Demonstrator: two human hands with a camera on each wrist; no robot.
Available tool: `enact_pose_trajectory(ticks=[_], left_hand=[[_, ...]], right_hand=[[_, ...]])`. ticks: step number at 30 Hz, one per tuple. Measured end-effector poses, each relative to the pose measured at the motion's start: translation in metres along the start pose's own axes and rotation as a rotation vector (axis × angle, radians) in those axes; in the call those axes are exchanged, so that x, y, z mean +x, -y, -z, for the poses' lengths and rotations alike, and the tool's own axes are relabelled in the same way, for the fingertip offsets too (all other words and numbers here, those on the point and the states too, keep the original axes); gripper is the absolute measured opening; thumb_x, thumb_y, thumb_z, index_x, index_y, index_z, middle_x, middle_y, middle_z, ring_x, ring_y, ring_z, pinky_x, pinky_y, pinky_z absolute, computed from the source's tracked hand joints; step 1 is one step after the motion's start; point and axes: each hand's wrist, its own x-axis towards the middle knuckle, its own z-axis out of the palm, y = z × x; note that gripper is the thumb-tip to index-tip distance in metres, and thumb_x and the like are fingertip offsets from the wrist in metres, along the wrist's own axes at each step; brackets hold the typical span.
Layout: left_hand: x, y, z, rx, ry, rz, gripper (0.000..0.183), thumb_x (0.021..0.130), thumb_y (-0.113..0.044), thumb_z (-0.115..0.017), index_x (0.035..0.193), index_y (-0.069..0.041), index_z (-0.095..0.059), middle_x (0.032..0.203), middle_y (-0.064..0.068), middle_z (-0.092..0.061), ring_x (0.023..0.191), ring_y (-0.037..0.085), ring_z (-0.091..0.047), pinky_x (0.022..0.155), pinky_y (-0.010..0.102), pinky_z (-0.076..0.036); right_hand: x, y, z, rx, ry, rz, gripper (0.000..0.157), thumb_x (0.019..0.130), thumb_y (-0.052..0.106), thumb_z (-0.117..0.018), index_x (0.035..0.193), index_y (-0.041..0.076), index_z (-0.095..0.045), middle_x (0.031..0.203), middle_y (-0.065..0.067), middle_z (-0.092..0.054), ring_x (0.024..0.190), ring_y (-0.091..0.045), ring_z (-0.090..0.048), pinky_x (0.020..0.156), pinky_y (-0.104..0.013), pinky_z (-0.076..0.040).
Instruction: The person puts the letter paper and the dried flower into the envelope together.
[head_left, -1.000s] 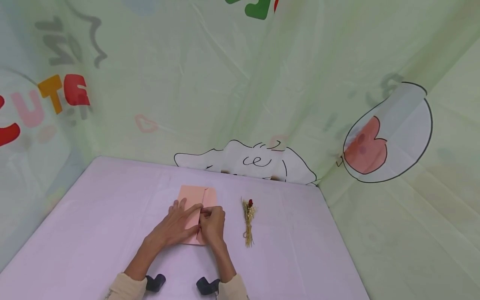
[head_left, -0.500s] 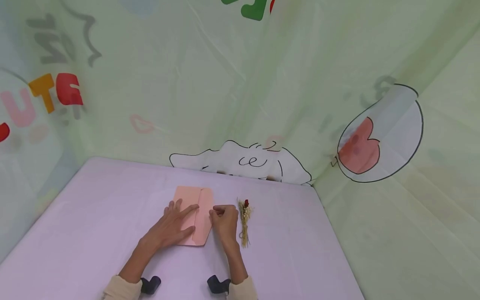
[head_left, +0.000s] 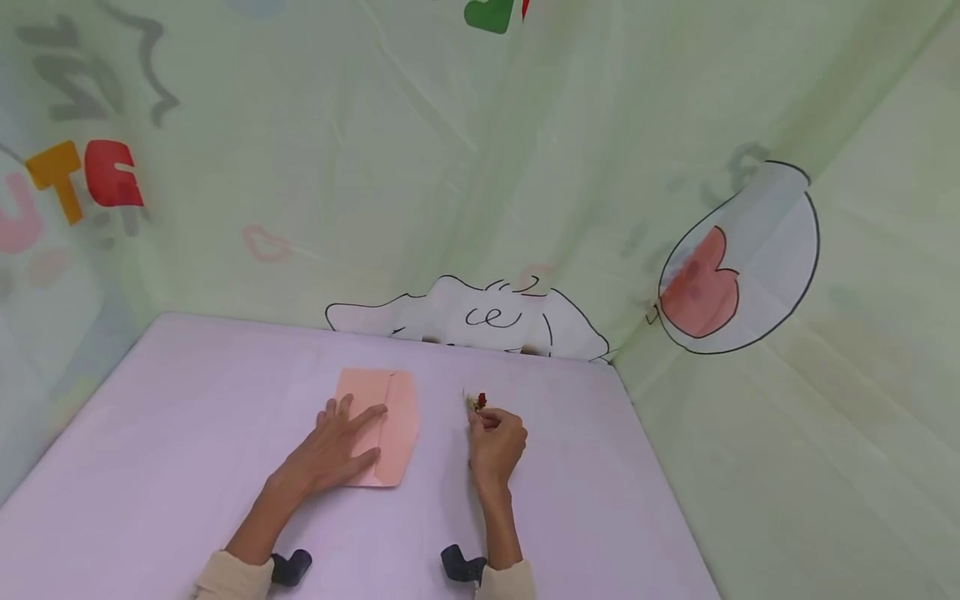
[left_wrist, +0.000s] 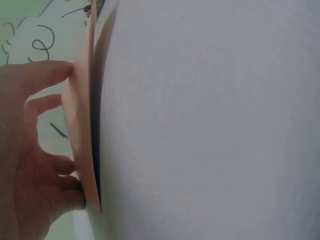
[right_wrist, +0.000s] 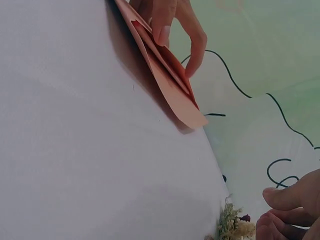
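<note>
the left hand [head_left: 333,450] rests on a flat, pale pink paper envelope [head_left: 399,425], its fingers spread apart and their tips touching the paper; the grip is loosely open, pressing from above with nothing curled into it. the envelope lies on a tabletop covered in pale lilac material [head_left: 585,508], left of centre in the head view, with a seam running lengthwise down its upper face. in the right wrist view, one side of it gapes and folded layers of paper show between the edges.

the right hand [head_left: 498,442] is to the right of the envelope and apart from it, at a small bouquet of dried greenish and cream sprigs with a dark red bloom [right_wrist: 232,222]. its thumb and fingers bend toward each other, about half closed, just beside the blooms; the hand hides the rest of the bouquet in the head view, so i cannot tell whether the fingers have hold of it. the flowering end shows just beyond the fingertips.

both forearms come out of cream sleeves [head_left: 234,575], each with a dark, rounded device [head_left: 291,568] at the wrist. behind the tabletop hangs a pale green sheet [head_left: 570,183] printed with a white, black-outlined cartoon figure [head_left: 450,317], and at right a white oval [head_left: 772,258] holding a reddish-pink heart [head_left: 701,287].
</note>
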Motion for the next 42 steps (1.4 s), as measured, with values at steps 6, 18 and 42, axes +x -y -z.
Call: enact_pose_trajectory(ticks=[6, 18, 42], left_hand=[[-0.003, 0.004, -0.001, 0.003, 0.009, 0.011, 0.062, 0.094, -0.041, -0.065, 0.151, -0.029, -0.045, 0.158, 0.040, -0.025, 0.144, 0.065, -0.021, 0.115, 0.074, -0.023], [-0.004, 0.002, -0.002, -0.014, 0.013, -0.001, 0.060, 0.094, -0.039, -0.064, 0.150, -0.029, -0.046, 0.158, 0.040, -0.025, 0.145, 0.064, -0.019, 0.117, 0.073, -0.021], [0.000, 0.000, -0.001, -0.028, -0.005, -0.026, 0.061, 0.094, -0.040, -0.064, 0.151, -0.026, -0.046, 0.159, 0.036, -0.027, 0.146, 0.063, -0.019, 0.117, 0.074, -0.019]], right_hand=[[-0.001, -0.014, 0.005, -0.066, -0.059, -0.048, 0.017, 0.079, 0.012, -0.085, 0.088, -0.001, -0.078, 0.067, -0.012, -0.069, 0.059, -0.024, -0.063, 0.059, -0.042, -0.050], [-0.002, -0.030, -0.001, -0.147, -0.001, -0.085, 0.011, 0.081, 0.011, -0.082, 0.076, 0.003, -0.078, 0.062, -0.009, -0.067, 0.053, -0.020, -0.060, 0.055, -0.038, -0.048], [0.000, -0.030, -0.006, -0.161, -0.036, -0.083, 0.005, 0.081, 0.003, -0.080, 0.081, -0.002, -0.078, 0.064, -0.011, -0.069, 0.055, -0.021, -0.061, 0.059, -0.040, -0.049]])
